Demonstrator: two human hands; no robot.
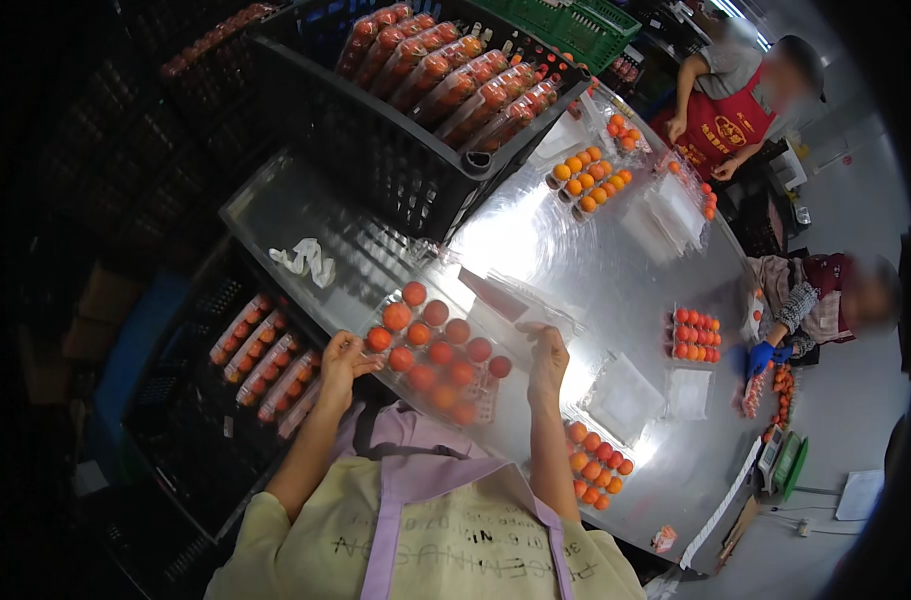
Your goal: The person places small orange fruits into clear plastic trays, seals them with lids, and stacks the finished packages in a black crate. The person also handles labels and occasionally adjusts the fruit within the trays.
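A clear plastic tray of red and orange tomatoes [419, 334] lies before me near the table's edge. A hazy, translucent plastic sheet or lid [512, 341] covers part of it and blurs several of the fruits. My right hand [548, 358] is raised at its right side, thumb and fingers pinched on the clear plastic. At the tray's left edge is my left hand [344, 369], with bent fingers close to the nearest tomato. Whether those fingers grip the tray or the sheet cannot be made out. Clear plastic packaging [527, 296] lies just beyond the tray.
A black crate [365, 150] of packed tomatoes stands at the far left. Another black crate [193, 450] sits lower left. Crumpled white paper [305, 260] lies on the metal table [628, 285]. Filled trays [596, 465] and plastic lids [624, 397] are rightward. Two people [733, 112] work opposite.
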